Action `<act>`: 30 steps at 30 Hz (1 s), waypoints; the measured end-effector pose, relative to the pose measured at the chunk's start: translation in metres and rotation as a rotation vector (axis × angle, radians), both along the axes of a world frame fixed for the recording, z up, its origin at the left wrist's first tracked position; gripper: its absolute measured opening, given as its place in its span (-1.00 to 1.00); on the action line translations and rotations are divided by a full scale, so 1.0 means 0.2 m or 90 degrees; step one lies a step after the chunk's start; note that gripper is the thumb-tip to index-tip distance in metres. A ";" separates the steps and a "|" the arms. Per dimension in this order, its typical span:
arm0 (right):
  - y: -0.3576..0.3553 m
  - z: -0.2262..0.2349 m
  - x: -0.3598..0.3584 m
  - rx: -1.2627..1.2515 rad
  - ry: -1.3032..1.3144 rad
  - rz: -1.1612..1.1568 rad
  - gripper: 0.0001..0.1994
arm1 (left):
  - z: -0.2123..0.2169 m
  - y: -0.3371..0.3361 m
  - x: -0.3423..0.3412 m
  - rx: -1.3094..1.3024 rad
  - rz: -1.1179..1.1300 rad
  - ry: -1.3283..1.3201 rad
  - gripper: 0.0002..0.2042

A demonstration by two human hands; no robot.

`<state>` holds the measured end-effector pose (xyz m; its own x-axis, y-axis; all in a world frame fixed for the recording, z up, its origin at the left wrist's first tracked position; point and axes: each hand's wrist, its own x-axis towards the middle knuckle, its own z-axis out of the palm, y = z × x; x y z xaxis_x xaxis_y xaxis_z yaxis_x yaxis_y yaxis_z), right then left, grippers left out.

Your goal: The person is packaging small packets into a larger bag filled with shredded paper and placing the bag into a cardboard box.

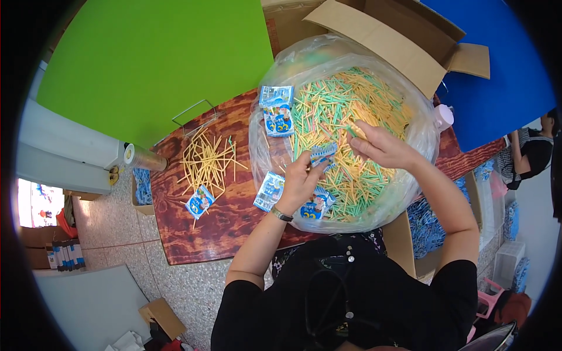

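Observation:
A large clear plastic bag (270, 146) lies wide open on the table, heaped with short thin snack sticks (374, 96) in yellow, green and a little pink. Over the heap, my left hand (298, 184) pinches a small blue-and-white packet (324, 154). Just right of it, my right hand (380, 146) is closed on a few sticks (355, 130), their ends poking out past the fingertips. More packets of the same kind lie about: one stack (277, 117) at the bag's left side, a packet (269, 190) beside my left wrist, and another (317, 205) at the bag's near edge.
The reddish wood-grain table (175, 234) bears a loose pile of long yellow sticks (208, 161) with a packet (200, 202) by it. A tape roll (143, 157) stands at the left edge. An open carton (386, 35) is behind the bag. Another person (530, 149) is at far right.

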<state>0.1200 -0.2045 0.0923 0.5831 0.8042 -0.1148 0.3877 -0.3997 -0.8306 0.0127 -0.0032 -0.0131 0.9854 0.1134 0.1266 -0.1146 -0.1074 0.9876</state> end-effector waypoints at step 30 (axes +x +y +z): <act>0.35 0.31 0.11 -0.547 -0.314 0.446 -0.70 | 0.02 0.09 -0.02 0.455 0.152 -0.351 -0.71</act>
